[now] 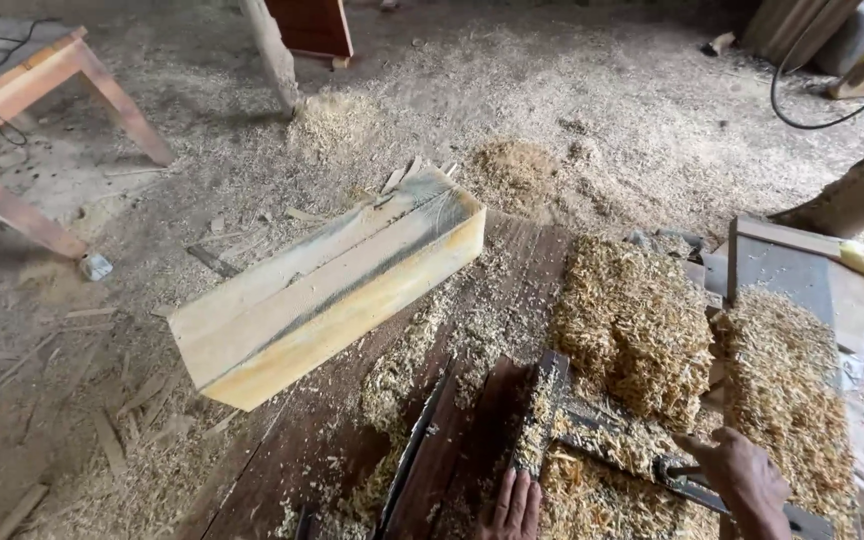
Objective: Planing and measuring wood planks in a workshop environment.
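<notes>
Workshop floor (202, 150): bare earth, thickly strewn with sawdust, shavings and thin wood offcuts.

Bench (312, 440): dark reddish timber top, running from lower centre toward upper right, littered with shavings.

Wood block (327, 290): pale squared beam, yellowish on its lower face with a grey streak along the top; lies aslant over the bench's left edge, one end overhanging the floor.

Saw blade (412, 455): thin, dark, lying along the bench just left of the left hand (teeth too small to make out).

Shavings heaps (637, 325): two tall golden mounds on the right part of the bench, a third flatter spread below them, near the hands.

Left hand (514, 505): bottom edge of view, fingers together and pressed flat on the bench beside a dark slat (542, 410); holds nothing.

Right hand (747, 480): lower right, closed around a dark metal tool handle (677, 475) that lies among the shavings; the tool's working end is buried and possibly a plane or clamp, but cannot be told.

Grey board (782, 270): flat panel behind the right-hand heap, with a bit of coloured sacking at its far edge.

Wooden table (42, 75): upper left, reddish splayed legs, a dark cable draped over it.

Black cable (802, 110): looped on the floor, upper right.
</notes>
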